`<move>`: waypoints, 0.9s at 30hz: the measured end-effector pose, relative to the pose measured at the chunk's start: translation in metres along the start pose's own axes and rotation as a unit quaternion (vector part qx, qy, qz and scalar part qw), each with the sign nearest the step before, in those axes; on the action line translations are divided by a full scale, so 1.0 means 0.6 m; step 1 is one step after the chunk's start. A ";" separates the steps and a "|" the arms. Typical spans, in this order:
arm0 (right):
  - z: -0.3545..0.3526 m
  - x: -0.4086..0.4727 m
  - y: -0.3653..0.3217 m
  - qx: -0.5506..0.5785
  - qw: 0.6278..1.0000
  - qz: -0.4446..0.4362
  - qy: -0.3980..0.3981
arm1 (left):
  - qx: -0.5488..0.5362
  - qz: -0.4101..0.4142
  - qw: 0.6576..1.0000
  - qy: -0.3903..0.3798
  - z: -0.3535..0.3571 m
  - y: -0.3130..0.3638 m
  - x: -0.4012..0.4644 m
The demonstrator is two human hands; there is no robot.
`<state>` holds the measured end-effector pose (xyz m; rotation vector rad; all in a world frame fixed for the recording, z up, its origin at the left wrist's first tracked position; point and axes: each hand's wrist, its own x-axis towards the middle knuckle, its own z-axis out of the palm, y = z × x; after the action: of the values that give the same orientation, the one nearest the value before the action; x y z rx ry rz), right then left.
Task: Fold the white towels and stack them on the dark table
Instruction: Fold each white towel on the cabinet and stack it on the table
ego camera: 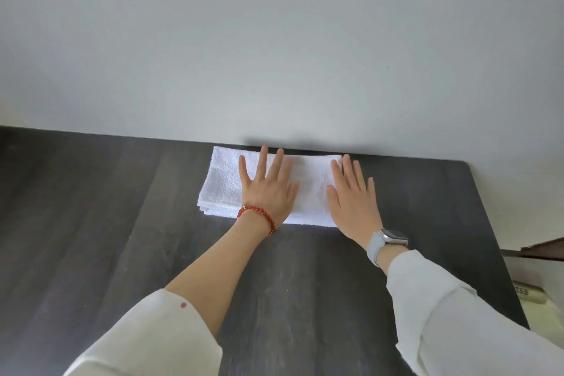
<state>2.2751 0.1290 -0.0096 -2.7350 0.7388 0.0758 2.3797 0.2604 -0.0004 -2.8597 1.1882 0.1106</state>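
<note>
Towels [224,185] stacked at far edge of dark table [122,223], left hand [268,189] and right hand [351,195] pressing flat, fingers spread wide; soft, light, probably best lifted from underneath.

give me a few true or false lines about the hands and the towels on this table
1. Both hands lie flat on the folded towels. True.
2. The left hand wears a watch. False: it has a red bead bracelet on its wrist; the watch is on the right wrist.
3. The towels sit at the far edge of the table, by the wall. True.
4. The right hand pinches a towel corner and lifts it. False: its fingers are straight and press down on the towel.
5. The towels are a loose crumpled heap. False: they are folded, with layered edges showing at the left.
</note>
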 end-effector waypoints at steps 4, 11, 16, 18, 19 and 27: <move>-0.069 -0.057 -0.022 0.117 0.989 0.005 0.089 | -0.092 -0.045 0.993 0.058 -0.065 0.001 -0.068; -0.191 -0.273 -0.040 0.259 0.965 0.028 0.040 | -0.273 -0.042 0.955 0.112 -0.178 0.030 -0.265; -0.242 -0.519 -0.012 0.306 0.948 0.052 0.072 | -0.344 0.036 0.927 0.144 -0.233 0.117 -0.446; -0.250 -0.625 0.017 0.321 0.940 0.076 0.083 | -0.360 0.071 0.921 0.132 -0.243 0.178 -0.513; -0.253 -0.675 0.036 0.323 0.938 0.092 0.085 | -0.364 0.093 0.918 0.123 -0.246 0.214 -0.541; -0.286 -1.090 0.276 0.279 0.909 0.263 0.165 | -0.340 0.347 0.874 0.005 -0.254 0.629 -0.729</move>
<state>1.6211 0.2572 0.1921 -1.9639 1.3372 -0.4264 1.8119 0.2929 0.1832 -2.7004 2.5480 0.6512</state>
